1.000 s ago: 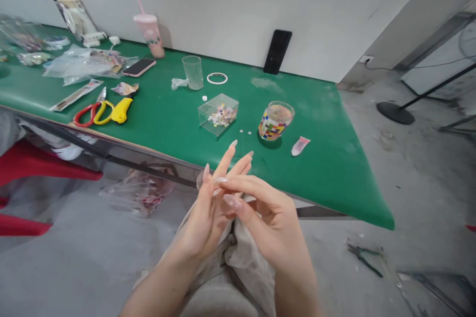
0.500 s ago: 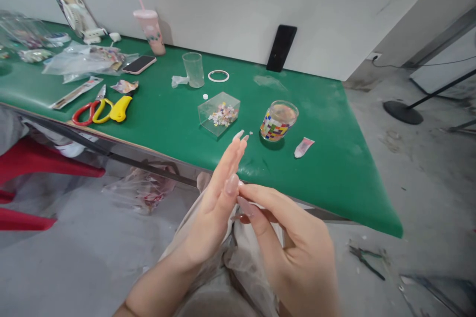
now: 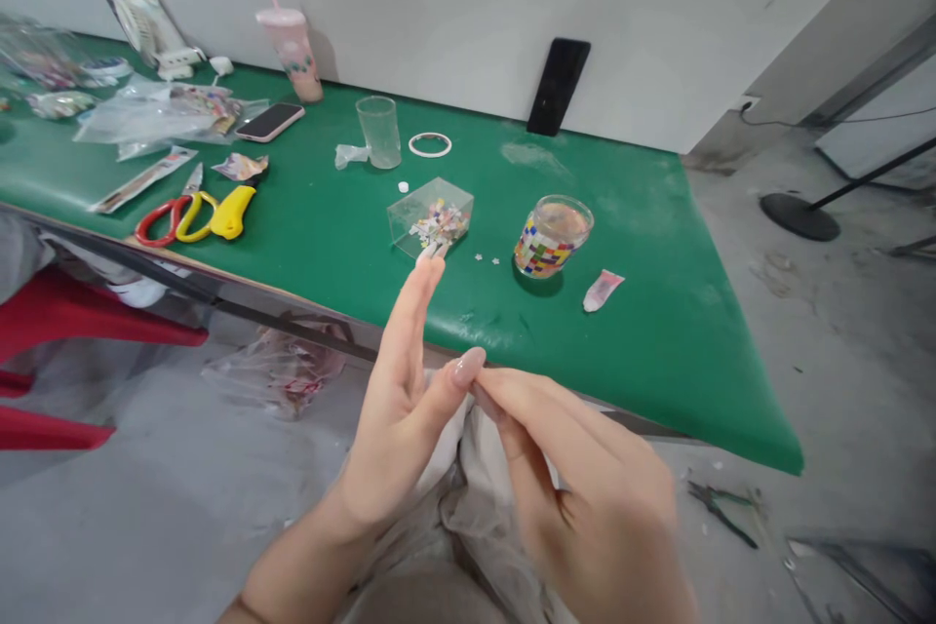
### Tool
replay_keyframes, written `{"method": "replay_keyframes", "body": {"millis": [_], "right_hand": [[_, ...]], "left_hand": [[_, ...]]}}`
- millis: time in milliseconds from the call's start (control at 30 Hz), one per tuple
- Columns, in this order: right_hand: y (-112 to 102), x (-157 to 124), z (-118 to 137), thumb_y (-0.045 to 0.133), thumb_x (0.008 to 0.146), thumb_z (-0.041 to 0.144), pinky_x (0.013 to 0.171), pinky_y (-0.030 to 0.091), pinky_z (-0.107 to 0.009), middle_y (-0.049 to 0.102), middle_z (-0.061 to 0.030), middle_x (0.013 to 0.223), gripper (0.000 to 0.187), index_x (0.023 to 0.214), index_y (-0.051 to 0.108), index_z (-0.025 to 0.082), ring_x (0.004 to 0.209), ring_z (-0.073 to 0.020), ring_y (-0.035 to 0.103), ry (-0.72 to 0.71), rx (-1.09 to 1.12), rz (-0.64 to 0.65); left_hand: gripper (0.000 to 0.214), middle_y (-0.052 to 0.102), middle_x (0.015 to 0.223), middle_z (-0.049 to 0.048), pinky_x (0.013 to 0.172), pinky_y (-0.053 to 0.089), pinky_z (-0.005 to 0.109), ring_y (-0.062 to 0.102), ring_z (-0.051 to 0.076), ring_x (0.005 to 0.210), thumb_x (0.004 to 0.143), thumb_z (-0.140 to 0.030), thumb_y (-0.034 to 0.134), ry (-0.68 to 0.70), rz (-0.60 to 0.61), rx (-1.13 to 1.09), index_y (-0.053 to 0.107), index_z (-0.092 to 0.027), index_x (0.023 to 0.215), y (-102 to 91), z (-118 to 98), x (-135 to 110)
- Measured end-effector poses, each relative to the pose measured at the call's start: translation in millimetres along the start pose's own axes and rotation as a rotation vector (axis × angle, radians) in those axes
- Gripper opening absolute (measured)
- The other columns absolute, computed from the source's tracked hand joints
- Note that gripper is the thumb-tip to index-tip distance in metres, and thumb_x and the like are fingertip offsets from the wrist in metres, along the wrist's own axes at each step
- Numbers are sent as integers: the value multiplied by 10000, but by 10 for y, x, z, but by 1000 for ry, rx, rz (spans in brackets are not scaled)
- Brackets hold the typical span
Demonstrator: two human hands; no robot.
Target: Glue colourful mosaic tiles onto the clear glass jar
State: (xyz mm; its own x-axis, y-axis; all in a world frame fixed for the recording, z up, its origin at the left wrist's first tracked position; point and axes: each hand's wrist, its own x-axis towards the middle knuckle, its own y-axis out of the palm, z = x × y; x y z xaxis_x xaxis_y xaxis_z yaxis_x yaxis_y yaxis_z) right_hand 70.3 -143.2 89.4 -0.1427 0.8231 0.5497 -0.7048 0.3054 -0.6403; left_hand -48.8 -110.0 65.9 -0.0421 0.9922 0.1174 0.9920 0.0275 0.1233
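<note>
My left hand (image 3: 395,419) is held up over my lap with its fingers stretched out. Its thumb tip meets the fingertips of my right hand (image 3: 592,478). Those right fingertips are pinched together, and whatever lies between them is hidden. Beyond my left fingertips, a clear plastic box (image 3: 399,222) holds many small coloured pieces (image 3: 440,216). Two tiny pale star-shaped pieces (image 3: 487,259) lie loose on the green tabletop (image 3: 658,341). Right of them stands a glass (image 3: 550,247) with colourful mosaic squares around it. A small squeezed tube (image 3: 604,291) rests beside that glass.
Farther back are an empty clear glass (image 3: 381,132), a white ring (image 3: 430,145) and a dark slab-like device (image 3: 559,86) leaning on the wall. To the left lie scissors (image 3: 170,214), a phone (image 3: 270,122), plastic bags (image 3: 146,112) and a pink cup (image 3: 293,54). Pliers (image 3: 723,507) lie on the floor.
My left fingers have swung left, away from the loose star pieces, so two now show. The left thumb has spread from the palm and meets the still-pinched right fingertips.
</note>
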Motion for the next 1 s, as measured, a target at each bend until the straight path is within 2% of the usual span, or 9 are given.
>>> {"method": "replay_keyframes", "body": {"millis": [133,400,633,833,1000], "right_hand": [[-3,3,-11,465,854,72,704,561,-206,751,-35,917,257,1010,651,159,786,-134,708,-13,-26,7],[-38,3,-29,482,840,55,781,539,-166,741,-11,915,263,1010,648,170,812,-111,692,30,0,8],[-101,9,15,500,835,47,854,524,-151,738,10,969,266,998,662,182,872,-98,687,136,59,-7],[-68,15,9,527,845,90,892,513,-160,731,3,1047,241,1025,662,174,956,-113,681,98,94,-8],[-55,28,-6,492,865,102,870,537,-203,726,-12,1067,270,1068,648,188,959,-146,690,59,98,33]], "left_hand": [[605,321,1522,-36,1135,289,381,185,231,1429,843,-369,593,-46,54,-30,356,-395,1399,-35,16,7],[572,403,1480,0,1132,283,431,255,249,1407,857,-477,528,-234,230,-215,366,-384,1398,-20,59,27],[597,361,1505,18,1178,128,408,159,221,1438,872,-529,469,-370,398,-570,360,-306,1415,-48,63,49],[691,346,1511,56,1173,66,440,133,247,1442,819,-545,535,-612,596,-942,359,-248,1418,-40,77,19],[725,340,1510,68,1172,108,432,157,257,1436,776,-484,583,-719,631,-1048,383,-199,1412,36,103,-31]]}}
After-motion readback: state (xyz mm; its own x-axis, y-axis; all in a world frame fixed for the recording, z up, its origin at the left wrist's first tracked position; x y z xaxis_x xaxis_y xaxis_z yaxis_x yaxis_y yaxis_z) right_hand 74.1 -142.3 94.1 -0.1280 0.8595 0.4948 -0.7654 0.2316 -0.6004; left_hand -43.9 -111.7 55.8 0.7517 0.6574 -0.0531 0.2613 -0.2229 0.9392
